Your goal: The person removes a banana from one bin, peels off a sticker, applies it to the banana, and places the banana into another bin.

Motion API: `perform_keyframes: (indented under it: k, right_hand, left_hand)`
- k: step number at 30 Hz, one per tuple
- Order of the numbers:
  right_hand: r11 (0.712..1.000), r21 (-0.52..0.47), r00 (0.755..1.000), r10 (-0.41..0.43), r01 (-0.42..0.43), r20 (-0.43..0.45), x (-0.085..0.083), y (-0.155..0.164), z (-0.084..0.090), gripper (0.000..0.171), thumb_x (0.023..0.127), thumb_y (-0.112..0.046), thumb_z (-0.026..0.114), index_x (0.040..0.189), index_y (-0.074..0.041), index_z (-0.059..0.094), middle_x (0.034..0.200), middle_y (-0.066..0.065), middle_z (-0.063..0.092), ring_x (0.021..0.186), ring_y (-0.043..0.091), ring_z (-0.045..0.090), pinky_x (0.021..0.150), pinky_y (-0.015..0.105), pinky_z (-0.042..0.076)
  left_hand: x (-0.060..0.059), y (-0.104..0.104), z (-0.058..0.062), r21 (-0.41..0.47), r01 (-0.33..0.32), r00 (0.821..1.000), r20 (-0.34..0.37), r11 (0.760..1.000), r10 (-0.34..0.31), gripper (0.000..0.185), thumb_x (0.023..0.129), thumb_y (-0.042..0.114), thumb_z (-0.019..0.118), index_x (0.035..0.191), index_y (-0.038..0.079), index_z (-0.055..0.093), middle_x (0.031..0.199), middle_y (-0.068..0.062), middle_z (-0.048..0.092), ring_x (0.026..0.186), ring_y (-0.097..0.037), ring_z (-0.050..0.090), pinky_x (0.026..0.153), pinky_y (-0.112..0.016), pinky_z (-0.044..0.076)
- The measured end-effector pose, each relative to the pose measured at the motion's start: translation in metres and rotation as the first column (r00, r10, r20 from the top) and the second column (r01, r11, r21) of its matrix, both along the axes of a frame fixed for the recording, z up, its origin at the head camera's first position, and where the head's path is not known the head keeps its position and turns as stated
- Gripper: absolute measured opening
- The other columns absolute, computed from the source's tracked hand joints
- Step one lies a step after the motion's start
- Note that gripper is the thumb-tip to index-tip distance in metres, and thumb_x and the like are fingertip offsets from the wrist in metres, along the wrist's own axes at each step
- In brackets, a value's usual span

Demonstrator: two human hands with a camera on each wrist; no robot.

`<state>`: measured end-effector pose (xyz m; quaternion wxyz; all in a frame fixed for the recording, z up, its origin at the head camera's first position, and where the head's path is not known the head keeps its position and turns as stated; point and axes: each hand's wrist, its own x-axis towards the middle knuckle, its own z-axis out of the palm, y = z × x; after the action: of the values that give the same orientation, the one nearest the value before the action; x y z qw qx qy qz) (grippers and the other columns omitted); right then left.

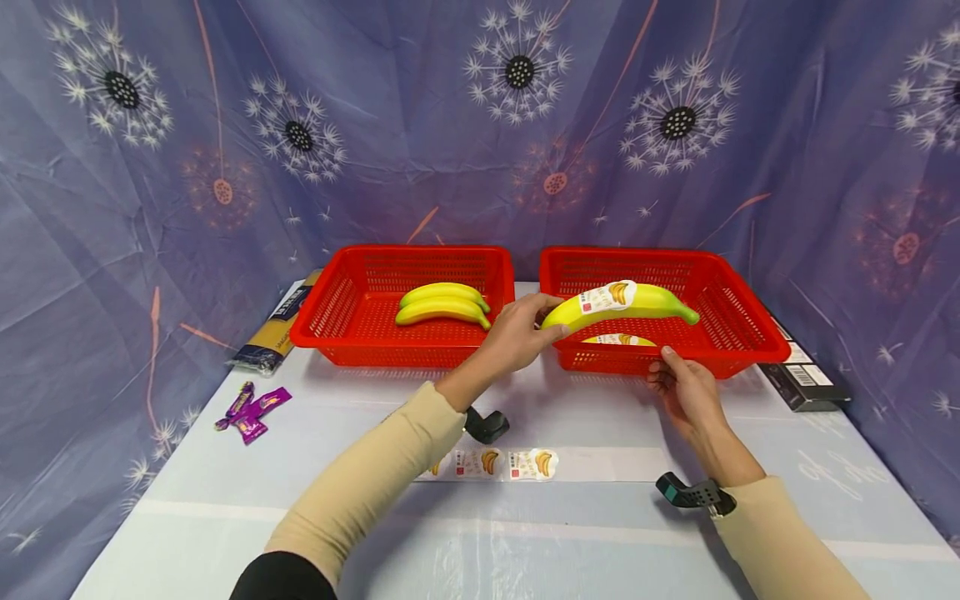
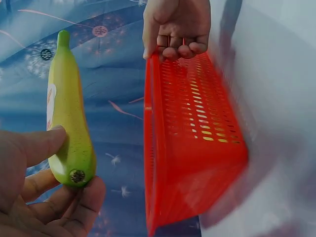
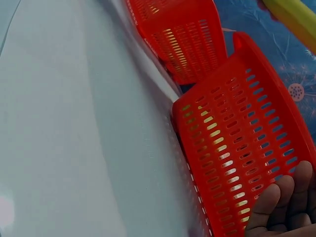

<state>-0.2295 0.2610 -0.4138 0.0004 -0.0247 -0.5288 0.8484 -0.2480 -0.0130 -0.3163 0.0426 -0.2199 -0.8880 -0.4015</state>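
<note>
My left hand (image 1: 517, 333) holds a yellow banana (image 1: 656, 302) by its blunt end, thumb on one side and fingers on the other. A white label with a banana picture is on its side, and its green stem points right. The banana is above the right red basket (image 1: 600, 363), inside which part of another labelled banana (image 1: 637, 341) shows. At that basket's front rim is my right hand (image 1: 690, 392), its thumb on the rim and its fingers curled against the outer wall, as the left wrist view also shows.
A second red basket (image 1: 390, 355) on the left contains yellow bananas (image 1: 442, 310). In front lies a backing strip (image 1: 607, 464) with banana labels (image 1: 532, 464). Purple-wrapped candies (image 1: 251, 412) and a gold-and-black packet (image 1: 281, 325) are at left, a black box (image 1: 802, 379) at right. A patterned curtain hangs behind.
</note>
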Motion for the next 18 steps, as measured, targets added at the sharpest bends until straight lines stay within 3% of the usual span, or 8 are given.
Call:
perform_keyframes:
  k: [4, 9, 18]
  right_hand:
    - [1.0, 0.012, 1.0, -0.011, 0.011, 0.002, 0.0, 0.0, 0.0, 0.027, 0.093, -0.023, 0.057, 0.074, -0.007, 0.067, 0.068, -0.001, 0.067, 0.06, 0.012, 0.061, 0.063, 0.022, 0.052]
    - [0.999, 0.017, 0.999, -0.036, 0.036, 0.011, -0.001, 0.0, -0.001, 0.025, 0.093, -0.023, 0.058, 0.074, -0.008, 0.065, 0.067, -0.001, 0.067, 0.059, 0.012, 0.061, 0.062, 0.022, 0.053]
    - [0.999, 0.023, 0.999, -0.044, 0.044, 0.01, -0.001, 0.0, -0.002, 0.024, 0.092, -0.025, 0.059, 0.075, -0.009, 0.065, 0.066, -0.002, 0.067, 0.059, 0.01, 0.061, 0.061, 0.022, 0.053]
  left_hand:
    - [-0.016, 0.021, 0.004, -0.053, -0.024, 1.0, -0.01, 0.998, 0.024, 0.043, 0.087, 0.027, 0.067, 0.126, 0.013, 0.059, 0.109, -0.003, 0.064, 0.098, -0.018, 0.059, 0.082, -0.026, 0.045]
    - [-0.035, 0.044, 0.001, -0.154, -0.071, 0.997, -0.029, 0.985, 0.068, 0.043, 0.088, 0.031, 0.066, 0.126, 0.014, 0.06, 0.113, -0.002, 0.066, 0.099, -0.016, 0.058, 0.087, -0.03, 0.042]
    - [-0.057, 0.067, -0.011, -0.348, -0.104, 0.995, -0.033, 0.932, 0.099, 0.034, 0.087, 0.031, 0.066, 0.116, 0.013, 0.065, 0.105, 0.002, 0.069, 0.089, -0.013, 0.059, 0.074, -0.022, 0.043]
